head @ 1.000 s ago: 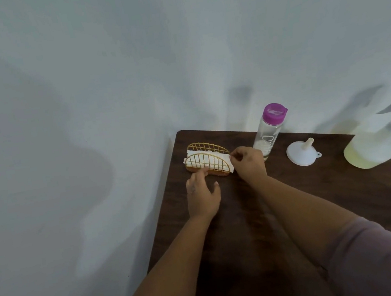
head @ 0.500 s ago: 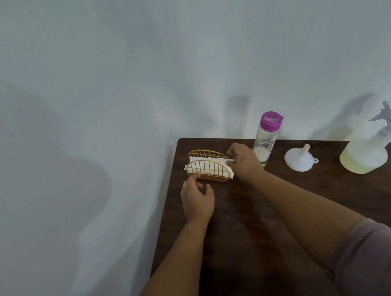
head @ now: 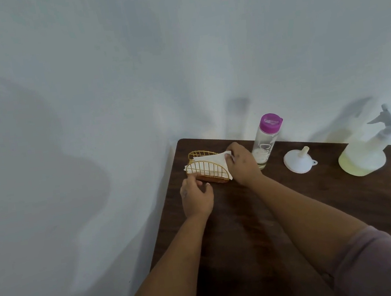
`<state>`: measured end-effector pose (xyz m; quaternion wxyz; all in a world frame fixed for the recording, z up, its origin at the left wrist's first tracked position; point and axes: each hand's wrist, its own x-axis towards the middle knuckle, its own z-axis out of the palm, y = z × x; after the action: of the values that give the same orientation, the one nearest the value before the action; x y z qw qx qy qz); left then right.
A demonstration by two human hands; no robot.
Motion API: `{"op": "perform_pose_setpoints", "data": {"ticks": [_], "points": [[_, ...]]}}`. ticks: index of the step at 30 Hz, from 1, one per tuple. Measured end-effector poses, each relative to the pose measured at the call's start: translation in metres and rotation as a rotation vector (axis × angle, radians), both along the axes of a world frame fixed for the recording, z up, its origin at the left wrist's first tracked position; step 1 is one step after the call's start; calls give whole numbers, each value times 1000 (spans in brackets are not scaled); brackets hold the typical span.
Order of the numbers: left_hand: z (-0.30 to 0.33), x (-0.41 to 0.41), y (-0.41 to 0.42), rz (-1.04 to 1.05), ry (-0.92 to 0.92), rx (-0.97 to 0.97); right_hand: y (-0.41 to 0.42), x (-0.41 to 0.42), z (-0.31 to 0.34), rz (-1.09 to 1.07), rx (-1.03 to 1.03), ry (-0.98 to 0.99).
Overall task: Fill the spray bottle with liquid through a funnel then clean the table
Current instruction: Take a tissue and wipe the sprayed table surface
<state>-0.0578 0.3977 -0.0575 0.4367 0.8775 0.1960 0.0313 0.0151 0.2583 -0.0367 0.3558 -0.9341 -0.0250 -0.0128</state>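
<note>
**Sam:** Spray bottle [head: 364, 153] first! Where is it?

**Mia:** Way over on the right of the table [head: 346, 202], by the wall. But let's go left to right.

**Sam:** Okay. What is on the left?

**Mia:** A gold wire holder [head: 207, 168] with white napkins [head: 210, 160] in it. The left hand [head: 196, 197] sits at its near end. Its fingers are curled against the wire, so I think it holds the holder in place.

**Sam:** And the right hand [head: 242, 162]?

**Mia:** It pinches the corner of a napkin that sticks out of the holder's right end.

**Sam:** So which step is this?

**Mia:** I think it is the cleaning part. The person is getting a napkin to wipe with.

**Sam:** What comes next?

**Mia:** Pull the napkin out gently while the holder is kept from sliding. Then wipe the table.

**Sam:** What is past the hands?

**Mia:** A clear bottle [head: 266, 143] with a purple cap, almost empty, just beside the right hand. Then a white funnel [head: 298, 160], lying wide side down, apart from both bottles.

**Sam:** How does the spray bottle look?

**Mia:** Round and pale, standing up, with yellow liquid low inside. Its sprayer top is on. It looks blurry, so I can't tell how full it is.
</note>
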Motion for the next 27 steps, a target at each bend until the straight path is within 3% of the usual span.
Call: {"op": "perform_pose_setpoints", "data": {"ticks": [4, 8, 12, 16, 18, 21, 24, 27], "points": [[-1, 0, -5, -3, -2, -21, 8, -1, 12, -57, 104, -16], [-6, 1, -6, -5, 12, -61, 13, -3, 29, 68, 54, -251], [-2, 2, -4, 17, 94, -354, 34, -12, 55, 281, -34, -444], [21, -3, -8, 249, 253, -905, 31, -29, 68, 27, 322, -158], [31, -9, -12, 278, 285, -1190, 19, -37, 65, -97, 519, 51], [39, -26, -19, 234, 254, -1444, -4, -58, 59, -182, 706, 214], [46, -45, -31, 111, 249, -1429, -38, -83, 51, -259, 577, 251], [52, -67, -55, 24, 310, -1176, -78, -111, 48, -346, 384, 291]]}}
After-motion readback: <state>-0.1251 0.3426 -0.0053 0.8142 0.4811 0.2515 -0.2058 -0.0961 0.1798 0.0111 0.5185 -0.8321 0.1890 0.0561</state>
